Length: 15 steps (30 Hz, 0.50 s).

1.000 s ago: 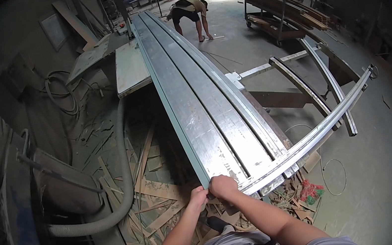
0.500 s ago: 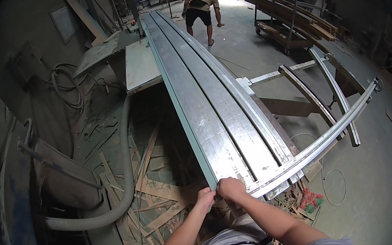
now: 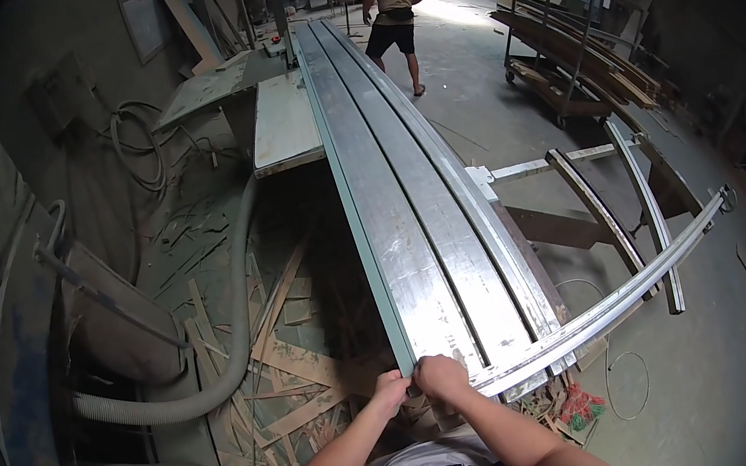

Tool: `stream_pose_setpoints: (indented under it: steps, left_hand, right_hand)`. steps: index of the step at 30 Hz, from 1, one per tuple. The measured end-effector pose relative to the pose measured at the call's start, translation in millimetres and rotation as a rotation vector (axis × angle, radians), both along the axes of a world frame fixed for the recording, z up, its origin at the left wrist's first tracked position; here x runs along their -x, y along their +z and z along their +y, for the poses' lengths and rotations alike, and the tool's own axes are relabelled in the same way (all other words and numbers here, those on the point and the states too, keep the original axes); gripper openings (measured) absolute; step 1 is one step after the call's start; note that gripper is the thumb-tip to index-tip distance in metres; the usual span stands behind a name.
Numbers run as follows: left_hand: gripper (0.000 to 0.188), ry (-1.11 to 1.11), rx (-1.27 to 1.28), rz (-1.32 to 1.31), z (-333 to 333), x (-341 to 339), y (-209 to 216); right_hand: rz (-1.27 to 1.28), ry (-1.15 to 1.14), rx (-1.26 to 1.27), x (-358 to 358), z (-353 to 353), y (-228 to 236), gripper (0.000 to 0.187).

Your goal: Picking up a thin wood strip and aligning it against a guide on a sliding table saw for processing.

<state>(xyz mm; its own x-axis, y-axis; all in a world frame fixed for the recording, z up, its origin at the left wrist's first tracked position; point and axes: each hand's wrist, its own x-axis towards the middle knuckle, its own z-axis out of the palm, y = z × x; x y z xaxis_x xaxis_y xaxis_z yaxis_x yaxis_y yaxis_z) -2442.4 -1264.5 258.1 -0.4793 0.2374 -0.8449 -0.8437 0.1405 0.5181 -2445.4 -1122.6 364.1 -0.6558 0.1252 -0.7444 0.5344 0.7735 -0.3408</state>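
Note:
A long metal sliding table (image 3: 401,229) with dark slots runs away from me. Along its left edge lies a thin, pale green strip (image 3: 378,299) reaching toward the far end. At the strip's near end my left hand (image 3: 390,391) is closed, thumb and fingers pinching it. Right beside it, my right hand (image 3: 442,376) is curled closed at the same corner, resting against the table's near end. Its fingertips are hidden, so what it grips is hard to make out. A silvery fence rail (image 3: 586,327) crosses the table just right of that hand.
Left are a ribbed grey hose (image 3: 243,289) and wood offcuts (image 3: 305,357) on the floor. A white side table (image 3: 283,122) adjoins the far left. Metal support bars (image 3: 603,210) stick out right. Beyond stand a person (image 3: 392,11) and a loaded cart (image 3: 566,44).
The person in the background has straightened up from a bent posture. My view has shifted slightly; both my hands stay at the strip's near end.

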Motion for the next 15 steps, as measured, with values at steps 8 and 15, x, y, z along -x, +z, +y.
stream_pose_setpoints:
  steps: [8,15]
  left_hand:
    - [0.009,0.077,-0.094,-0.021,-6,-1,-37]
    - [0.009,0.072,-0.082,0.0,-6,-4,-46]
  right_hand:
    - [0.02,-0.004,0.005,4,0,-3,0.031]
    - [0.021,0.01,0.007,4,1,-6,0.031]
